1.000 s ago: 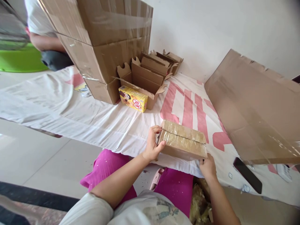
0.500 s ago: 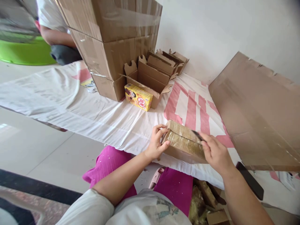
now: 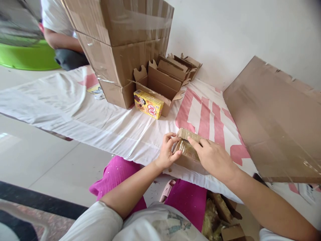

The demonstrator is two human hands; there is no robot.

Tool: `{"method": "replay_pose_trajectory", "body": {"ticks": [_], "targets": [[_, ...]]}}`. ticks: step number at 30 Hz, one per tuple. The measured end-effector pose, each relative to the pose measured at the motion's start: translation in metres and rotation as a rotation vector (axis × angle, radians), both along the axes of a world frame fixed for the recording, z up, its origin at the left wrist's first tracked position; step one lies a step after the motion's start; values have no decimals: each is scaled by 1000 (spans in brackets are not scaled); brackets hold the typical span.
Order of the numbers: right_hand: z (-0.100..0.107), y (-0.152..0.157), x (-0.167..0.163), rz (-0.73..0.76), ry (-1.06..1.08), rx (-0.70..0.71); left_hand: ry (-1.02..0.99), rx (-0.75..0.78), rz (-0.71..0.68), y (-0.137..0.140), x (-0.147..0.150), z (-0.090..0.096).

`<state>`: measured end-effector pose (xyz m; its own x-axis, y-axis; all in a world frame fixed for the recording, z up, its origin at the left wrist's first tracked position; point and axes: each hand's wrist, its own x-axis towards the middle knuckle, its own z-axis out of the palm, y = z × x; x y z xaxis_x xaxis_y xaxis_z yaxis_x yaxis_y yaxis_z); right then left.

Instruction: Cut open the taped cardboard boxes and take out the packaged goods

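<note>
A small brown cardboard box [image 3: 188,162], wrapped in shiny clear tape, lies at the front edge of the cloth-covered table. My left hand [image 3: 169,152] grips its left end, thumb on the near side and fingers over the far corner. Across the top lies my right hand [image 3: 213,154], fingers bent, index fingertip near the seam. Whatever is in the right hand is hidden beneath it. A yellow printed carton [image 3: 148,104] stands beyond the box, against an open cardboard box [image 3: 163,82].
Tall stacked cartons [image 3: 125,63] rise at the back left, with more open boxes [image 3: 188,63] behind. On the right leans a large cardboard sheet [image 3: 273,124]. Cardboard scraps [image 3: 223,207] lie below the table edge. Another person's arm [image 3: 62,42] shows beyond the cartons.
My right hand has slid left along the top of the box, from its right end towards my left hand. The dark flat tool seen in it earlier is now hidden. My left hand stays put.
</note>
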<state>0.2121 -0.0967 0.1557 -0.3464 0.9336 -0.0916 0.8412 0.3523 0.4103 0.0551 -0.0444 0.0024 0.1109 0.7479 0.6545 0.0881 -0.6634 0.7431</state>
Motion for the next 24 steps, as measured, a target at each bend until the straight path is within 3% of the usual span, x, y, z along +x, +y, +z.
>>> {"method": "replay_pose_trajectory", "body": {"ticks": [12,20,24], "targets": [[12,-6,5,-80,-180,-180,63,-8,30,-1,-2,2],[15,-23,51,-74,-142,-45,140,-23,-8,2,-6,9],[22,-30,73,-142,-91,-34,150,-29,-35,3,-9,10]]}}
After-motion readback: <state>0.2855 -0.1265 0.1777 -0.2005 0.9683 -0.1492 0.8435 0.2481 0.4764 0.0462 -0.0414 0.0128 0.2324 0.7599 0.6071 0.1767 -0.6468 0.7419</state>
